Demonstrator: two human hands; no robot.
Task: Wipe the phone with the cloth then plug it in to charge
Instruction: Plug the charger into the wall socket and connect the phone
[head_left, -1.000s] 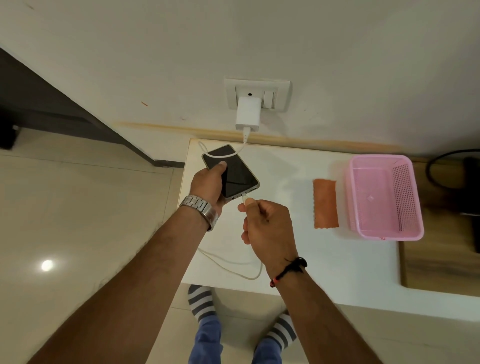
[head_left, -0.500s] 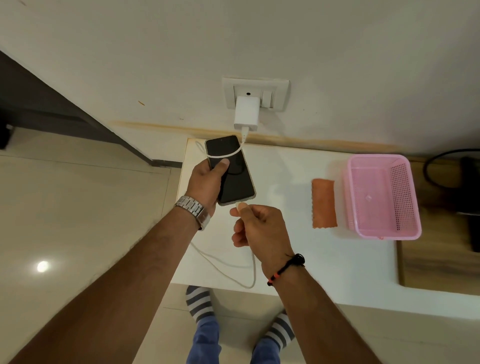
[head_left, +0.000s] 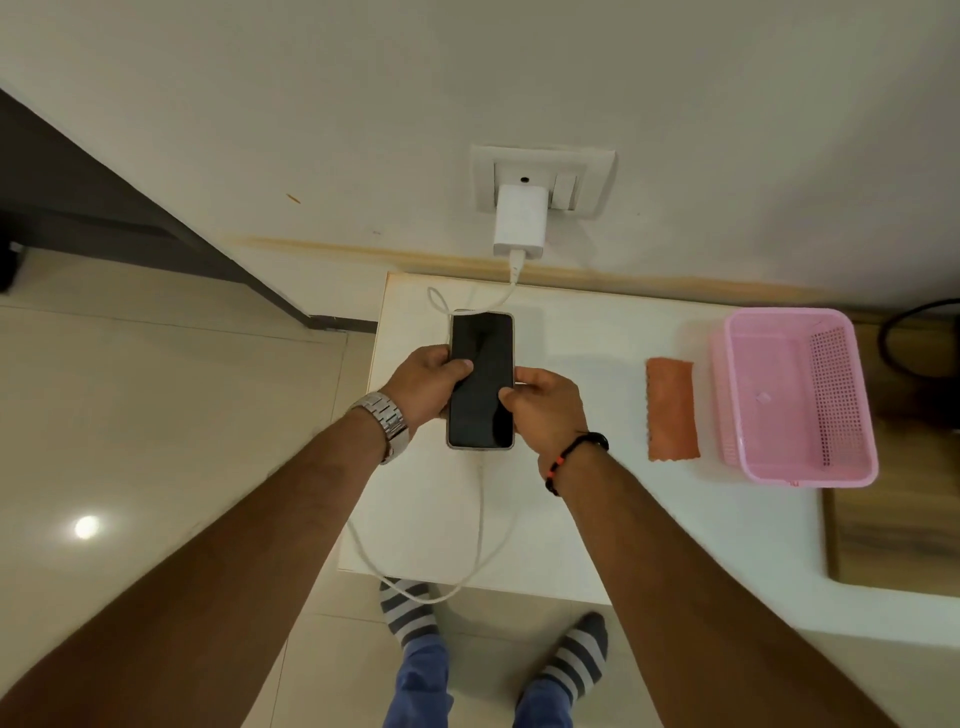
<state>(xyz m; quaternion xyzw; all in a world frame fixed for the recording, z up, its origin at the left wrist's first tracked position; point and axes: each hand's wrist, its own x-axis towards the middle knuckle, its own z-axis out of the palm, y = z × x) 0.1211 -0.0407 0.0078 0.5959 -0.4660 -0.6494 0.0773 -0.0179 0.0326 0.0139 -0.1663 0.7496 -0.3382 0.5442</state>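
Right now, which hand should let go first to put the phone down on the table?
Probably the right hand. It only pinches the phone at its right edge, while the left hand wraps the other edge and could lower it onto the table alone.

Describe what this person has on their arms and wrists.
Both forearms are bare, with no sleeves in view. The left hand has a silver metal link watch at its wrist. The right hand has a thin black cord bracelet with a few red beads.

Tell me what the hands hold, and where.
Both hold the phone: left hand on its left edge, right hand on its right edge.
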